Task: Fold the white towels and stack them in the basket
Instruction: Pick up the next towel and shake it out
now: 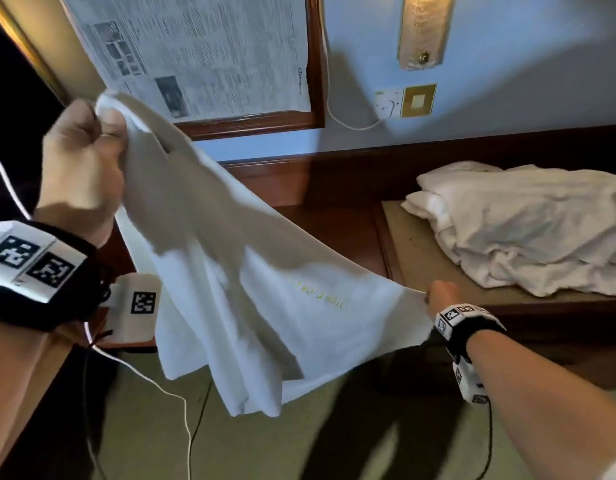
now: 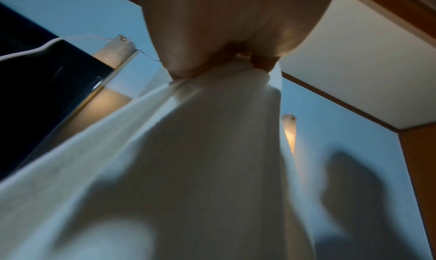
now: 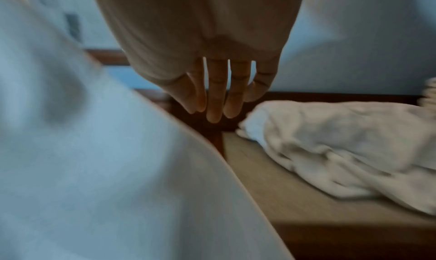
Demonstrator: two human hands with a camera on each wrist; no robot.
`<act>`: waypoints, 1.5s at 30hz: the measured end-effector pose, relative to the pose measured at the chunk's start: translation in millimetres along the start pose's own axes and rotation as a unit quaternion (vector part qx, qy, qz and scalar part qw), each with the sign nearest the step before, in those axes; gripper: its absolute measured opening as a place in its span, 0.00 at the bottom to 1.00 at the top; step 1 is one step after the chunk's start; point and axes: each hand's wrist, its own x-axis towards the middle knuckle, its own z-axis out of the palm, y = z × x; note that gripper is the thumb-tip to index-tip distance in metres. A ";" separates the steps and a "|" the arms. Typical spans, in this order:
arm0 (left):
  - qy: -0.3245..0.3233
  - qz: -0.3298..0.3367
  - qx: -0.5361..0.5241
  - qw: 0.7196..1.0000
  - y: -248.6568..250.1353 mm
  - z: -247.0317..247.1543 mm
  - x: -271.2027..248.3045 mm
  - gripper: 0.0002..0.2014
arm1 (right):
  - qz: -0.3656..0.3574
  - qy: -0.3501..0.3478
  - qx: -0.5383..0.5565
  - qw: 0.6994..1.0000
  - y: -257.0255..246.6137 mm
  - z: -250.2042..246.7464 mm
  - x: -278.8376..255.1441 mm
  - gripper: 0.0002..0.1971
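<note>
While I am spreading the white towel (image 1: pixel 251 271) across mid-frame, I am judging the corners should be levelled and the edge pulled taut before folding. My left hand (image 1: pixel 81 161), upper left, is clenching one bunched corner. My right hand (image 1: pixel 441 301), lower right, is touching the opposite corner; whether it is pinching, I cannot tell. Unfolded towels (image 1: pixel 528 226) are lying at right.

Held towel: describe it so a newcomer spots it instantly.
Start at the wooden bench below the wall. The held towel hangs in the air left of it, between the left hand and right hand. Unlike the crumpled towel pile on the bench, it carries yellow embroidery.
</note>
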 end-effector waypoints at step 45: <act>-0.205 0.095 0.038 0.973 -49.6 -58.6 47.9 0.21 | 0.091 -0.080 0.141 0.983 -68.8 76.6 -125.4 0.05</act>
